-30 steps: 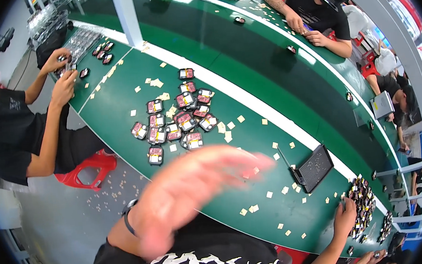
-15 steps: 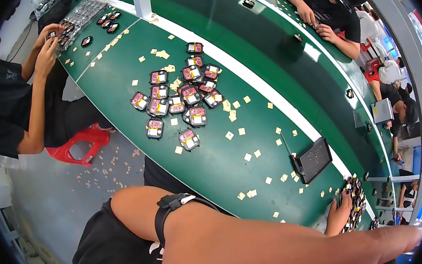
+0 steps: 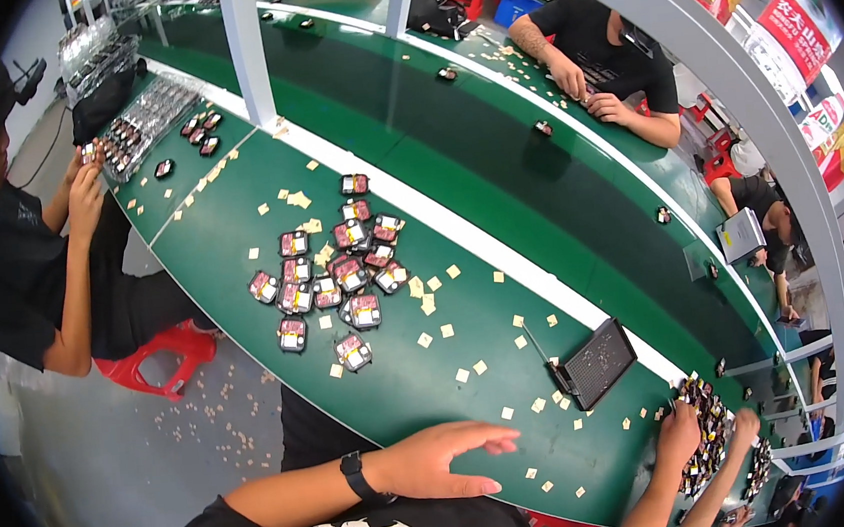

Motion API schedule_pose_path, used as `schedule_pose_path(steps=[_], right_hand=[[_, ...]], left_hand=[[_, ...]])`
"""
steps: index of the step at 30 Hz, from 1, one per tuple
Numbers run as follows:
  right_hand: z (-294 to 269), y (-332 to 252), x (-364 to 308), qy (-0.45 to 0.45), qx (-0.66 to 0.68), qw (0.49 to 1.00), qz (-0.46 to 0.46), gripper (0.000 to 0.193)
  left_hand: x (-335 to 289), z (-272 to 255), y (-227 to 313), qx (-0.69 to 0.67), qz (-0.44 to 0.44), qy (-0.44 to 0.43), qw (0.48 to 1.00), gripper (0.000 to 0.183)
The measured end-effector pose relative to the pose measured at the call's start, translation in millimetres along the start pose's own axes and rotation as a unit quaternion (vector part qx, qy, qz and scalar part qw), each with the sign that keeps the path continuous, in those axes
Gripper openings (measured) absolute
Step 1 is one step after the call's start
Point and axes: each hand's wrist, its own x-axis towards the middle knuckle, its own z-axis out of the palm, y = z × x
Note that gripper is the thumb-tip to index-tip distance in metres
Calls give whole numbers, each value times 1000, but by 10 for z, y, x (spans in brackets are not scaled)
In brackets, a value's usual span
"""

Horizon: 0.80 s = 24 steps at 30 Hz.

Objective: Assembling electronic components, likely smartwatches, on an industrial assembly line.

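My left hand, with a black band on the wrist, is at the near edge of the green table. It is empty, its fingers stretched out and the thumb apart. My right hand is out of view. Beyond my left hand lies a cluster of small black-framed units with reddish faces, white patches and yellow strips; one unit sits nearest me. Small pale-yellow squares are scattered around. To the right stands a shallow black tray with tiny bits in it.
At the right, a co-worker's hands are at a heap of small dark pieces. A person at left holds a unit beside clear plastic trays. Another person works across the dark green strip. Grey posts rise from the table.
My left arm has dropped from close before the camera to the table's near edge. The view has shifted, and a second co-worker hand now shows at the heap.
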Motion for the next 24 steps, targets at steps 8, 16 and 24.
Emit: schedule_pose_path(steps=[8,16,24], right_hand=[[-269,-428,-239,97,159,982,12,17],[-1245,-1969,-651,75,473,783,-397,6],[-1089,-2305,-729,-20,504,823,-260,27]], left_hand=[[28,70,-172,-26,-46,78,996,52],[267,66,-170,-442,-225,28,868,49],[66,-29,-144,-464,-182,56,865,40]])
